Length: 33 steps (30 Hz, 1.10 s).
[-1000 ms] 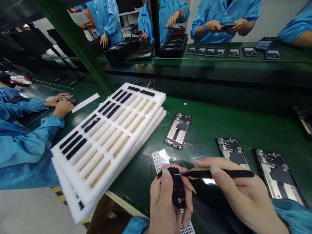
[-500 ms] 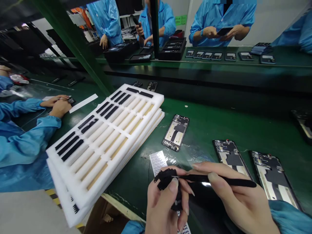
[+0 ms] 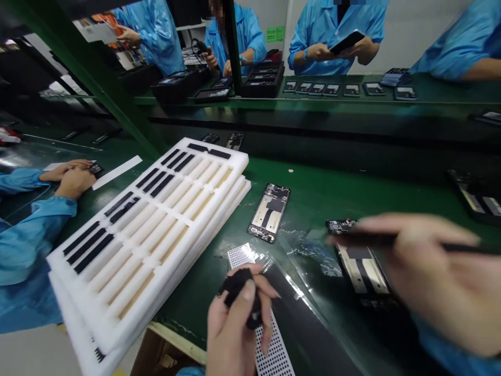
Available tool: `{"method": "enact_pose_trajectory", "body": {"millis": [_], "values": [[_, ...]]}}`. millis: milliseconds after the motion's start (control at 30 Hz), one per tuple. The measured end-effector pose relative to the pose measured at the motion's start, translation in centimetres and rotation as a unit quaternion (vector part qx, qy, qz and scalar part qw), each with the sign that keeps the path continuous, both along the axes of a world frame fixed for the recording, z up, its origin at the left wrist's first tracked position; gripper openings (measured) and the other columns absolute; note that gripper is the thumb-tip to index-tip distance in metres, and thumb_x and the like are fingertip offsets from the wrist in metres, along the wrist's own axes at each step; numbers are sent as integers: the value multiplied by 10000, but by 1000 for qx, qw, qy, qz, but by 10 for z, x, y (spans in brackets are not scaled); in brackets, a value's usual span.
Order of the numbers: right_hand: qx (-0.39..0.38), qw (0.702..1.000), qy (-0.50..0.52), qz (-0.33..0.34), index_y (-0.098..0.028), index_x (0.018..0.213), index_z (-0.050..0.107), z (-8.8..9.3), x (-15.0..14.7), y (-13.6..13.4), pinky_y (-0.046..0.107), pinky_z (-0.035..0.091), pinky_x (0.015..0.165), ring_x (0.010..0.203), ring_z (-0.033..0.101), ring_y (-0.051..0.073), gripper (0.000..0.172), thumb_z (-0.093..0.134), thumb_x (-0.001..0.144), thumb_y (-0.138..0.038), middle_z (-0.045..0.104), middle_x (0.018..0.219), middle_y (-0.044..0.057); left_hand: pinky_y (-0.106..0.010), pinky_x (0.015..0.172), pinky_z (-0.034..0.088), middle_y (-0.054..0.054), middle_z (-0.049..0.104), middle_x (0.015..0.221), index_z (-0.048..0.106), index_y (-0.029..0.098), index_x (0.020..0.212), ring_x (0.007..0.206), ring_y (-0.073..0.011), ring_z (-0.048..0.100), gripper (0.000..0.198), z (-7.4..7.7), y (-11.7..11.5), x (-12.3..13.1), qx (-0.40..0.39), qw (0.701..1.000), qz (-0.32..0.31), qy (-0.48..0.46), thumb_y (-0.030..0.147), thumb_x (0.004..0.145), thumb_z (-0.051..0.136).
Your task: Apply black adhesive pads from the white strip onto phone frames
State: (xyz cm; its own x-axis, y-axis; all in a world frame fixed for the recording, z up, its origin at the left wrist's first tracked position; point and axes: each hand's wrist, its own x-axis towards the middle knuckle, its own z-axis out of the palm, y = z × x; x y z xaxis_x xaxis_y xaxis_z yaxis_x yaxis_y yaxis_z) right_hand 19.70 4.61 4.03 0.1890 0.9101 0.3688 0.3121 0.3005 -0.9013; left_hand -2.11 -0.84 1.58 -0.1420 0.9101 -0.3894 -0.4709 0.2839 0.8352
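Observation:
My left hand (image 3: 235,329) is closed around a small bundle of black parts (image 3: 236,284), its thumb pressed on top; their exact kind is unclear. Below it, a white sheet with rows of black dots (image 3: 276,347) lies on the green bench. Smeared by motion, my right hand (image 3: 438,282) grips thin black tweezers (image 3: 376,240) above an opened phone body (image 3: 362,269). The tweezers' tip is blurred, so whether it carries anything cannot be seen. Another opened phone body (image 3: 270,213) rests farther left, beyond my left hand.
At the left, stacked white foam trays (image 3: 186,219) hold black strips in some slots. A co-worker's hands (image 3: 70,177) are beside them. Clear film (image 3: 309,250) covers part of the bench. Across the shelf, people in blue handle phones near a row of phones (image 3: 331,90).
My right hand has moved away from the black parts in my left hand, rightward and up with the tweezers. The view has shifted slightly right. My left hand keeps its hold.

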Motion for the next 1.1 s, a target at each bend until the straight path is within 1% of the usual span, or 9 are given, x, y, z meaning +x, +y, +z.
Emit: {"method": "enact_pose_trajectory", "body": {"millis": [67, 133, 267, 333, 633, 833, 933, 1000, 1100], "values": [[-59, 994, 77, -53, -286, 905, 756, -6, 25, 20, 345, 664, 653, 764, 773, 228, 206, 653, 932, -463, 777, 855, 41, -195, 424, 423, -15, 625, 798, 639, 186, 1126, 529, -98, 486, 284, -4, 6, -16, 18, 987, -26, 155, 396, 935, 617], [-153, 983, 99, 13, -214, 854, 748, -21, 41, 33, 295, 646, 588, 685, 764, 206, 323, 694, 880, -531, 772, 795, 67, -208, 533, 492, 8, 637, 799, 598, 230, 1198, 572, -110, 552, 269, -13, 14, -29, 70, 926, -127, 349, 376, 975, 559], [-254, 956, 60, 134, -137, 803, 762, -57, 40, 36, 338, 661, 640, 655, 767, 231, 474, 661, 877, -595, 781, 791, 129, -258, 706, 594, -63, 711, 1031, 535, 186, 1312, 855, -175, 703, 438, -30, 31, -27, 298, 613, -317, 660, 87, 907, 403], [-262, 951, 47, 157, -147, 801, 751, -64, 35, 35, 336, 660, 684, 702, 773, 229, 501, 611, 901, -618, 783, 799, 121, -301, 638, 614, -103, 716, 1131, 552, 137, 1312, 889, -218, 718, 568, -34, 40, -14, 338, 508, -328, 721, -21, 796, 376], [-257, 952, 36, 165, -146, 897, 714, -59, 28, 60, 297, 635, 675, 715, 761, 194, 484, 565, 934, -606, 771, 809, 98, -357, 513, 600, -141, 546, 1467, 598, 66, 1330, 832, -260, 704, 621, -35, 69, 14, 356, 366, -318, 799, -95, 765, 397], [-292, 933, 35, 206, -148, 898, 715, -62, 28, 43, 276, 629, 618, 675, 751, 183, 454, 535, 967, -558, 763, 775, 86, -325, 570, 606, -88, 455, 1545, 530, 115, 1423, 832, -217, 665, 697, -44, 56, 4, 382, 339, -383, 770, -60, 758, 417], [-299, 934, 38, 191, -152, 890, 741, -66, 31, 36, 265, 635, 623, 679, 752, 183, 432, 538, 979, -523, 770, 773, 90, -373, 583, 613, -92, 442, 1557, 497, 111, 1443, 828, -241, 652, 721, -50, 50, 0, 377, 360, -401, 753, -65, 750, 409], [-294, 937, 42, 185, -163, 847, 771, -65, 32, 34, 257, 641, 629, 672, 753, 178, 424, 555, 977, -503, 780, 828, 96, -398, 632, 618, -119, 502, 1519, 414, 126, 1495, 904, -273, 657, 718, -51, 48, -1, 365, 466, -400, 700, -36, 795, 408], [-269, 949, 50, 155, -199, 718, 805, -57, 29, 31, 236, 649, 646, 696, 765, 179, 471, 553, 978, -500, 783, 902, 95, -291, 619, 585, -126, 672, 1271, 344, 229, 1493, 850, -205, 673, 550, -44, 49, 0, 219, 776, -394, 441, 113, 962, 425]]}}
